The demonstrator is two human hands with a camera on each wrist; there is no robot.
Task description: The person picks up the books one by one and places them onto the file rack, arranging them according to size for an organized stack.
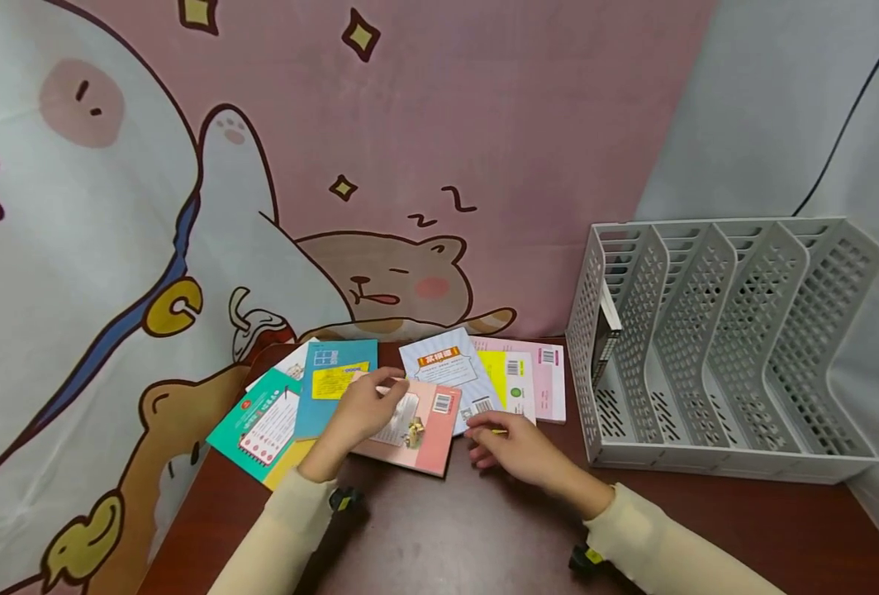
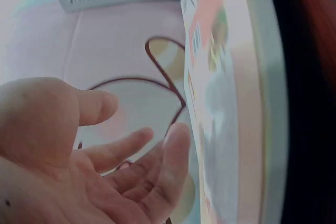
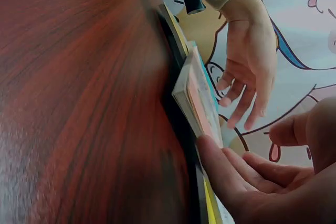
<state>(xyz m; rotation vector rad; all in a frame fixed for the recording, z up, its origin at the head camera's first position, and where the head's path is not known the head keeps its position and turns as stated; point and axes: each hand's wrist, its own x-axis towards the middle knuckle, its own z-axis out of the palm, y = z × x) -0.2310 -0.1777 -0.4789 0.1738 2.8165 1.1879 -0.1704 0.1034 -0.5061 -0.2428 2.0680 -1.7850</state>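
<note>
A salmon-pink book lies on the brown table, barcode side up, over the edges of the blue book and the pale blue-and-white book. My left hand hovers over its left part; in the left wrist view the fingers are loosely bent beside the cover, with nothing between them and the thumb. My right hand is just right of the book, at the lower edge of the pale book, its fingers relaxed. In the right wrist view, a fingertip overlaps the salmon book's corner and the thumb stands apart.
To the left lies a green book over a yellow one. A yellow-and-white book and a pink book overlap at the right. The grey file rack holds a book in its leftmost slot. A printed curtain hangs behind.
</note>
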